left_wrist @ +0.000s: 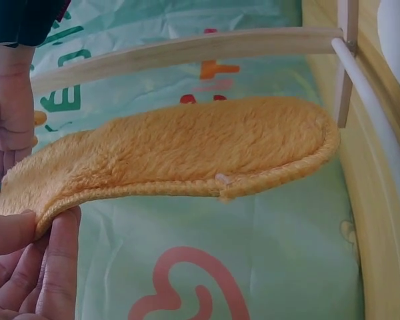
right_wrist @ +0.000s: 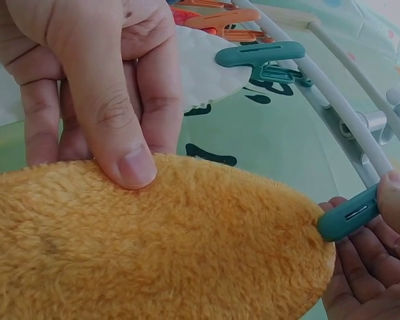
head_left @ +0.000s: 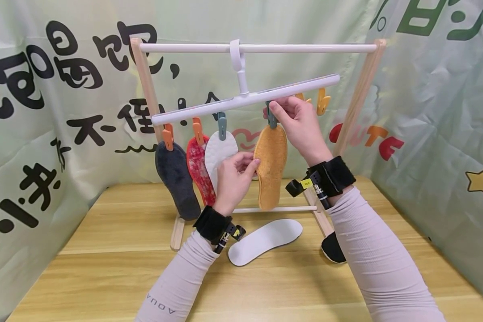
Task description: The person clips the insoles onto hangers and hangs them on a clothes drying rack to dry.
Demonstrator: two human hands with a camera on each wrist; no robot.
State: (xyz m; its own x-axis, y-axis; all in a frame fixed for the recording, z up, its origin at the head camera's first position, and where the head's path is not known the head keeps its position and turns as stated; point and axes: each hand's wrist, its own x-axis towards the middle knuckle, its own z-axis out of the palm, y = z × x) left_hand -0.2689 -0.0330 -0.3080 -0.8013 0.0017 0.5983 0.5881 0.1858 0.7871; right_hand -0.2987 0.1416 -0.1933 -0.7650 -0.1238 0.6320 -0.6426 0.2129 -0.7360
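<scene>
A fuzzy orange insole (head_left: 271, 174) hangs upright below the tilted white hanger bar (head_left: 290, 90). My left hand (head_left: 234, 184) pinches its left edge between thumb and fingers, as the left wrist view shows up close. At the insole's top end, my right hand (head_left: 303, 129) pinches a teal clothespin (right_wrist: 350, 213) between thumb and fingers. In the right wrist view the clothespin's tip bites on the insole's end. Left of it, a white insole (head_left: 221, 147), a red patterned insole (head_left: 198, 167) and a dark grey insole (head_left: 177, 179) hang from other clothespins.
The hanger hooks onto the top rail (head_left: 306, 48) of a wooden-legged rack (head_left: 360, 98). Yellow clothespins (head_left: 323, 102) hang at the bar's right end. On the table (head_left: 116, 277) lie a white insole (head_left: 265, 241) and a black item (head_left: 333, 248), partly behind the right sleeve.
</scene>
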